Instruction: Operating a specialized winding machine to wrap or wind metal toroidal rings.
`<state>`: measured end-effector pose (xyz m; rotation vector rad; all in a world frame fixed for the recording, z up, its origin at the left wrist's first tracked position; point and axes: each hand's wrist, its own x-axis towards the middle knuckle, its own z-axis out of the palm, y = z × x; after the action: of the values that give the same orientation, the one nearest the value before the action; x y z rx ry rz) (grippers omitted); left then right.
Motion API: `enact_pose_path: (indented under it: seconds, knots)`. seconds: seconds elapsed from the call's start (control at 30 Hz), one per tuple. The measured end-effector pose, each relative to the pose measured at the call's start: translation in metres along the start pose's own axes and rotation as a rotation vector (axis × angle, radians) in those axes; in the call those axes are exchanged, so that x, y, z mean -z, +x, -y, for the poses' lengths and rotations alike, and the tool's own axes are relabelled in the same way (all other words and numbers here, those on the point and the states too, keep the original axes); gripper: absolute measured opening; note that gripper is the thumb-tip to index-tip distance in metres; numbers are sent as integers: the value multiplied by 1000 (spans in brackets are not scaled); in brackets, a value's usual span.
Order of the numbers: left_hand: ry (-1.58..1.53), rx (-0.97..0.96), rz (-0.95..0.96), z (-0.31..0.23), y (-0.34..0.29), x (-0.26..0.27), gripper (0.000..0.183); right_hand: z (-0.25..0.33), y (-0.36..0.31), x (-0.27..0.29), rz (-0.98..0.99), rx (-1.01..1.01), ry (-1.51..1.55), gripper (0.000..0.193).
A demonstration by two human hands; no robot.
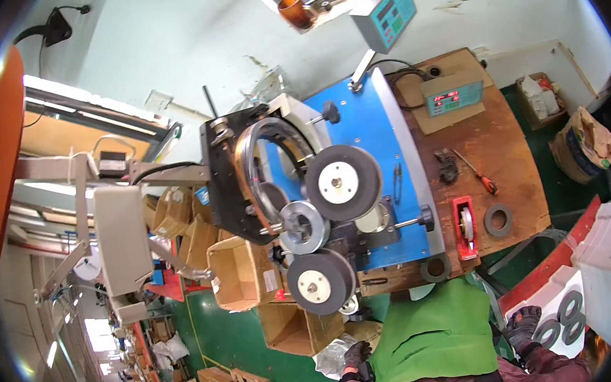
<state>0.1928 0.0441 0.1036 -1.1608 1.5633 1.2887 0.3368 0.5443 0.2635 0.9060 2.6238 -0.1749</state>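
My left hand [358, 355], in a dark glove, hangs low beside my green apron [432, 335]. Its fingers are curled in, and nothing shows in them. A crumpled clear plastic bag [331, 360] lies just left of it. At the lower right, my gloved right hand [525, 323] reaches over a white surface [562, 282], its fingers apart. Several dark grey rings [571, 306] lie on that surface, right beside this hand. Whether the fingers touch the nearest ring, I cannot tell.
Ahead stands a blue machine [321, 102] with dark rollers [357, 183] and a metal ring frame [241, 169]. On the wooden table [515, 160] are a digital display [454, 99], a screwdriver [488, 183], a red tape dispenser [466, 236] and a loose ring [498, 219]. Cardboard boxes [236, 272] stand left.
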Motion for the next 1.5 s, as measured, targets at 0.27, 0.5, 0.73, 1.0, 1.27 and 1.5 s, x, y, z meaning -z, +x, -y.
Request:
enact_pose_path:
  seconds: [0.27, 0.5, 0.73, 1.0, 1.27, 1.5]
  knots:
    - [26, 41, 54, -8, 3, 2, 35, 14, -5, 2, -11, 10, 0, 19]
    - [29, -67, 74, -3, -7, 3, 36, 4, -6, 8, -32, 66, -83, 19]
    - [-58, -17, 86, 1, 11, 2, 35, -2, -11, 0, -10, -19, 15, 19]
    - [-44, 27, 34, 6, 16, 1, 36, 9, -7, 12, 17, -70, 120, 18]
    - [29, -98, 108, 10, 21, 21, 36, -5, -9, -22, -94, 22, 34, 20]
    - [388, -276, 132, -40, 44, 35, 38, -40, -17, -103, -106, 28, 37, 21]
